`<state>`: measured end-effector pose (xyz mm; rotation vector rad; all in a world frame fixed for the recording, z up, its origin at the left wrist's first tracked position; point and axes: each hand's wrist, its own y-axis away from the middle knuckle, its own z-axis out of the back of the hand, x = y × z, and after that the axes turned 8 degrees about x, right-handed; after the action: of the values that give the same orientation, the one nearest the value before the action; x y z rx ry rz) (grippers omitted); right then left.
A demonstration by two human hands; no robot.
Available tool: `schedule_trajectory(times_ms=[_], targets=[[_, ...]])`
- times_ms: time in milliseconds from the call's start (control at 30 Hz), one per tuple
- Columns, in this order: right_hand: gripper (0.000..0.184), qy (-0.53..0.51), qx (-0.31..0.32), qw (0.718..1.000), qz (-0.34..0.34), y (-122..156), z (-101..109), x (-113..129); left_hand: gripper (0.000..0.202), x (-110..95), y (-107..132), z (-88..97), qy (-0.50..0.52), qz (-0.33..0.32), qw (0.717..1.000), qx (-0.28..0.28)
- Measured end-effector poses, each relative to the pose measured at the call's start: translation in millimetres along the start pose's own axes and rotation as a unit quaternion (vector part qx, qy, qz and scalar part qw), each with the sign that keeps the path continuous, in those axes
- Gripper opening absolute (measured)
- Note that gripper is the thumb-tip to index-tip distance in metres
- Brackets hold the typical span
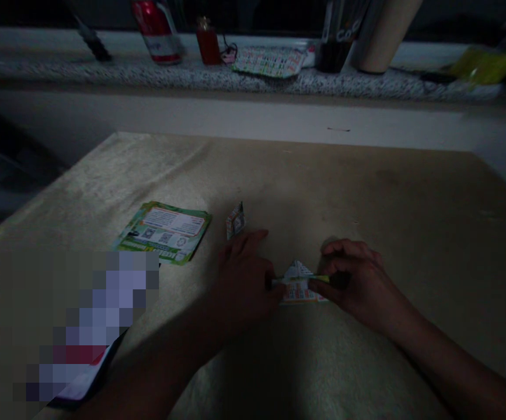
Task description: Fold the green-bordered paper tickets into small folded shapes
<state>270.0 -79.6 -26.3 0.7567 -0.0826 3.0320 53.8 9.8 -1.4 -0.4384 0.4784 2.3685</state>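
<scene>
A small printed paper lies on the table in front of me, partly folded, with a triangular point at its far edge. My left hand grips its left end between thumb and bent forefinger, the other fingers resting on the table. At the right end, my right hand pinches a raised fold with its thumb and fingers. Both hands cover the paper's ends. Just beyond my left fingers stands a small folded paper piece. Farther left is a stack of green printed sheets.
A phone, its screen blurred out, lies at the left of the table. On the speckled ledge behind are a red can, a red lighter-like object, a crumpled printed sheet, a dark glass and a beige cylinder.
</scene>
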Motion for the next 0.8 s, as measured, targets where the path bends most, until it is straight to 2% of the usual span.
schedule_trajectory(times_ms=[233, 367, 500, 667, 800], targets=[[0.013, -0.025, 0.018, 0.999, 0.009, 4.2, 5.9, -24.3, 0.012, 6.9, 2.0, 9.9, 0.001, 0.027, 0.999, 0.025], [0.015, -0.020, 0.028, 0.999, 0.002, 6.8, 10.5, -30.7, 0.012, 9.8, 2.7, 12.4, 0.003, 0.029, 0.999, 0.035], [0.012, -0.005, 0.026, 1.000, 0.015, 9.3, 11.2, -26.9, 0.012, 8.7, 4.2, 8.7, 0.012, 0.009, 1.000, 0.022], [0.029, -0.015, 0.022, 0.996, 0.084, 7.8, 6.5, -14.2, 0.029, 5.3, 5.7, -4.3, 0.036, -0.048, 0.998, -0.007], [0.017, -0.065, 0.014, 0.993, 0.101, 3.4, 3.2, -2.6, 0.034, 0.8, 4.6, -15.1, 0.064, -0.086, 0.994, -0.023]])
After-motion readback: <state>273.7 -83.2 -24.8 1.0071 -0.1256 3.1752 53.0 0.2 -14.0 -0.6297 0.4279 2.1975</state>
